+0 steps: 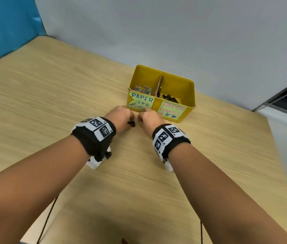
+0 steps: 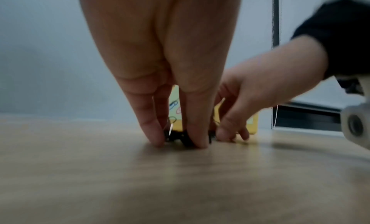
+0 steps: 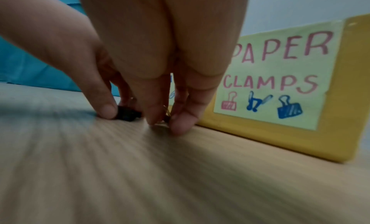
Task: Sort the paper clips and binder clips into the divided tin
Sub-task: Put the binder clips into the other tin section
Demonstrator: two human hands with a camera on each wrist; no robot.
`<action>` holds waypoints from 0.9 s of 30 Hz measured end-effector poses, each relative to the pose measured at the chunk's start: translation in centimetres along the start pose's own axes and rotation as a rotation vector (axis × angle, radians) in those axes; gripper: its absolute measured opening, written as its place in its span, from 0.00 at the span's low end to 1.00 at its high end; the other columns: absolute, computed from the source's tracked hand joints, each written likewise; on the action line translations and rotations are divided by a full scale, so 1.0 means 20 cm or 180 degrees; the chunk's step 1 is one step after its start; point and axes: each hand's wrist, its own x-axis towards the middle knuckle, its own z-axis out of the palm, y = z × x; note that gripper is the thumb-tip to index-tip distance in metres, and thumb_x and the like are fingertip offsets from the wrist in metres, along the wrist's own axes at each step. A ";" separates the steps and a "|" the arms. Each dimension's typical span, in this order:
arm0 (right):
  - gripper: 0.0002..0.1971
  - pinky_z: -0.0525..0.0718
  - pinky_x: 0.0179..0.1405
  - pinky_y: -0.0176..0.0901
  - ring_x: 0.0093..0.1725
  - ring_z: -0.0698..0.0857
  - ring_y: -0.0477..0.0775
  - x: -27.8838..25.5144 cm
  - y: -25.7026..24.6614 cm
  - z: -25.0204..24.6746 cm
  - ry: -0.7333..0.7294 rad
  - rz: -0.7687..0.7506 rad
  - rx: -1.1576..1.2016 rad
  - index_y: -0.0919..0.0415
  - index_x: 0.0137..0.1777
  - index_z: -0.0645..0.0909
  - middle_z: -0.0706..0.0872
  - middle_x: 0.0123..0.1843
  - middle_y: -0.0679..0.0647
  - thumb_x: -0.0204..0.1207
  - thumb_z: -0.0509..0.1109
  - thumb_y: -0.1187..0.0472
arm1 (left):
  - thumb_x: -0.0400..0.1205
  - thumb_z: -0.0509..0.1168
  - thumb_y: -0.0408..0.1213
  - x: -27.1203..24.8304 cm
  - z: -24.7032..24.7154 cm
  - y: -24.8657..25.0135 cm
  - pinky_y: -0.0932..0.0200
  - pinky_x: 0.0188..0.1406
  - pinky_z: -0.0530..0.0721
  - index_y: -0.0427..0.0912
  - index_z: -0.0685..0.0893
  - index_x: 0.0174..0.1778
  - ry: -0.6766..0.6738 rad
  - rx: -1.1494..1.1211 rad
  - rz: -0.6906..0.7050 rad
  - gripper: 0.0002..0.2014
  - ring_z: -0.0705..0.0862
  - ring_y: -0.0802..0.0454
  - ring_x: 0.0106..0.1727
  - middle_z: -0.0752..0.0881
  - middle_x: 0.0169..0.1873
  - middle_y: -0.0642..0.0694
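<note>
One tin (image 1: 188,95), two compartments, two labels (image 1: 142,101). Two hands: left (image 1: 121,117), right (image 1: 149,118). One black binder clip (image 1: 131,123) on bench (image 1: 51,95). Clips inside tin too heaped to count.

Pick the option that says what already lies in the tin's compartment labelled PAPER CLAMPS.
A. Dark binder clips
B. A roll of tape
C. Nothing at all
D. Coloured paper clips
A: in the head view, dark binder clips lie in the right compartment of the yellow tin, behind the PAPER CLAMPS label; the coloured paper clips sit left of the divider.
</note>
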 end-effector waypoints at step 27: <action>0.11 0.82 0.61 0.48 0.53 0.81 0.51 -0.24 0.21 -0.25 0.1421 -0.0022 0.1787 0.63 0.57 0.86 0.85 0.55 0.58 0.79 0.65 0.62 | 0.78 0.67 0.44 0.04 -0.10 0.09 0.52 0.56 0.79 0.47 0.82 0.51 -0.0705 -0.0625 0.0233 0.08 0.78 0.48 0.57 0.81 0.54 0.45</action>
